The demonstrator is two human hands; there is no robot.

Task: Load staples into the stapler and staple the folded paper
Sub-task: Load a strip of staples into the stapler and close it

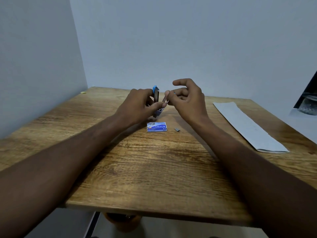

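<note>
My left hand point(139, 105) grips a small blue and dark stapler point(156, 95), held upright above the wooden table point(154, 169) with its top swung open. My right hand point(186, 97) pinches a thin strip of staples point(165, 100) between thumb and forefinger, its lower end at the stapler's open channel. A blue and white staple box point(156, 126) lies shut on the table just below my hands. A short loose piece of staples point(177, 129) rests to the right of the box. The folded white paper point(247, 126) lies at the table's right side.
Plain walls stand close behind and to the left of the table. A tiny yellow scrap point(83, 92) sits at the far left corner. A dark object point(308, 100) leans at the right edge beyond the paper.
</note>
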